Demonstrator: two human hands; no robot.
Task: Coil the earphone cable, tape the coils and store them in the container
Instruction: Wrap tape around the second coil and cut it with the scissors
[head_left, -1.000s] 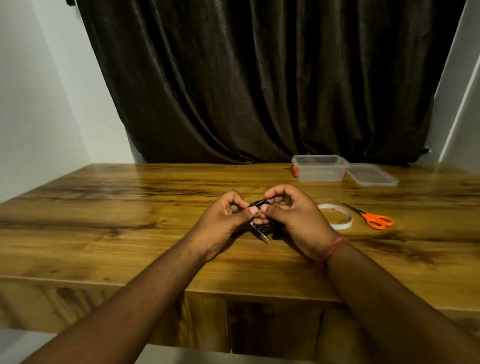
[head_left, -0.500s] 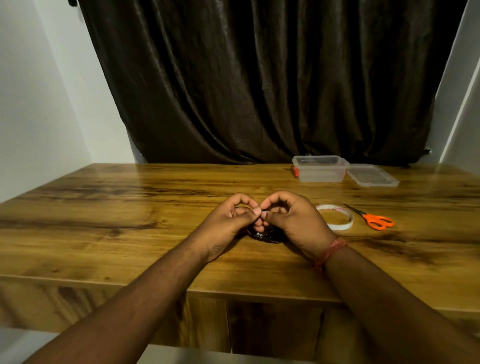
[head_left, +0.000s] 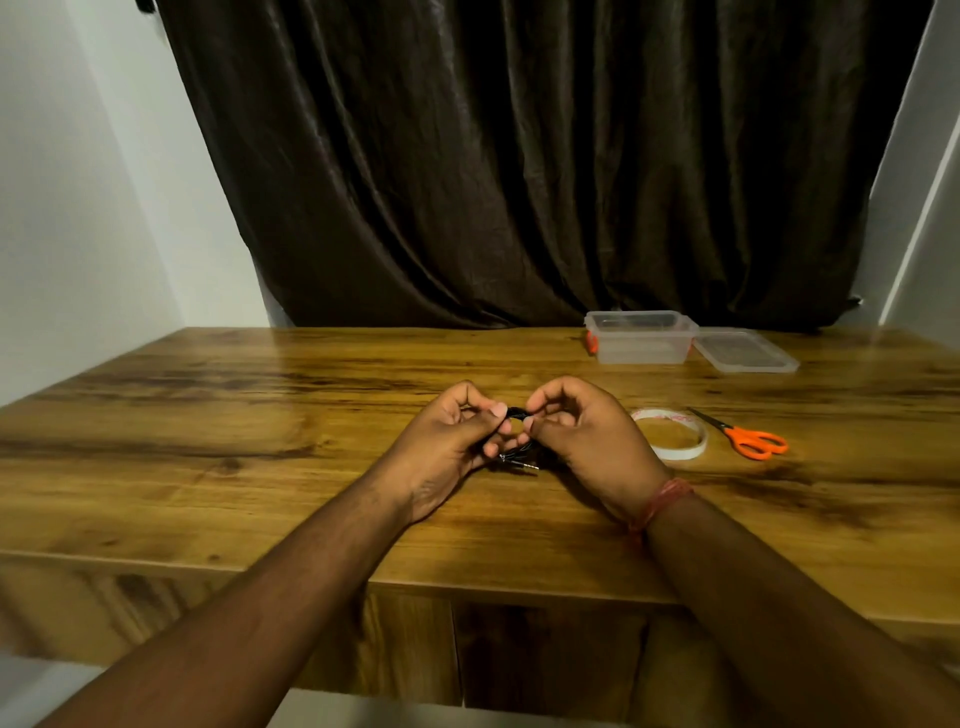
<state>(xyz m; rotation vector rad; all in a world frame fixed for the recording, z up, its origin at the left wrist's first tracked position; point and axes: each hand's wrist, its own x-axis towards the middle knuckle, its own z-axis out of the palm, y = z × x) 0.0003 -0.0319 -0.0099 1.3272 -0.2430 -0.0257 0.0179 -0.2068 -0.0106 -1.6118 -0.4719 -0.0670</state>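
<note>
While both hands work at the middle of the table (head_left: 218, 467), the left hand (head_left: 452, 441) and the right hand (head_left: 582, 441) each pinch the black earphone cable (head_left: 515, 415) between thumb and curled fingers, thumbs nearly meeting. The cable bundle sits between the two hands, just above the tabletop; its metal plug (head_left: 522, 461) hangs loose below the left thumb. How many loops are formed cannot be told, since the fingers hide most of the bundle.

Judged from this layout, the step in hand is coiling, late in its course, with taping not yet begun. To do it well:

1. Keep one hand pinching the gathered loops at a single point so that they cannot spring apart.
2. Feed the remaining tail and plug with the other hand, laying each turn flush on the last.
3. Keep the turns even and slack; a tight bend at the plug can strain the wire.
4. Hold the finished coil in one hand only, freeing the other for tape.

Near the right hand lies the tape roll (head_left: 670, 434), with orange-handled scissors (head_left: 748, 439) just beside it. Farther back stands the open clear container (head_left: 641, 338), its lid (head_left: 743, 353) flat alongside. A dark curtain (head_left: 519, 156) hangs behind the table.
</note>
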